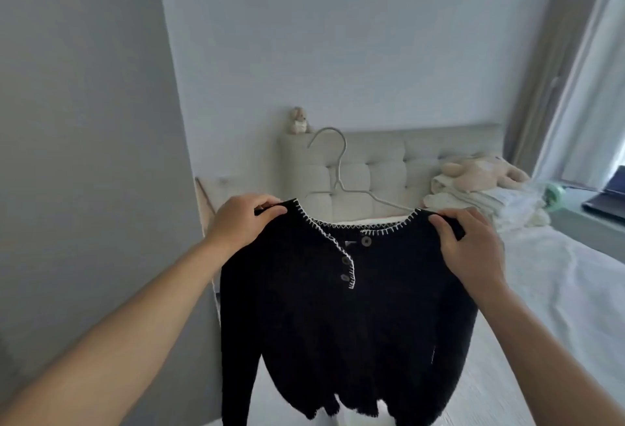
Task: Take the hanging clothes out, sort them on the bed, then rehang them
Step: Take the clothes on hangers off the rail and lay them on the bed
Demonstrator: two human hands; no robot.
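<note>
Pale walls and a tufted headboard (389, 168) fill the background, with the bed (558, 290) running off to the right under white sheets. Up by the pillow end, a stack of folded laundry (490, 202) is topped by a plush toy (480, 170), and a smaller teddy (298, 120) is perched on the headboard's corner.

A black sweater (345, 324) with white stitching round the neckline is held up in the air, front facing the camera, between the viewer and the bed. It's pinched at one shoulder by the left hand (243, 219) and at the other by the right hand (471, 249), fingers curled over the knit on both sides, so neither hand is free. The shoulder line runs roughly level from left to right, with the body and sleeves hanging straight down.

A white hanger (341, 172) pokes up behind the neckline, hook on top. One arm seems to slip under the shoulder on the right; how the other end sits can't be made out. Looks like the hanger is being worked in or out, hard to say which.

For laying it down, the bed is off to the right and beyond, so the right hand is the nearer one. A swing rightward would probably be needed, keeping that shoulder line level.
</note>
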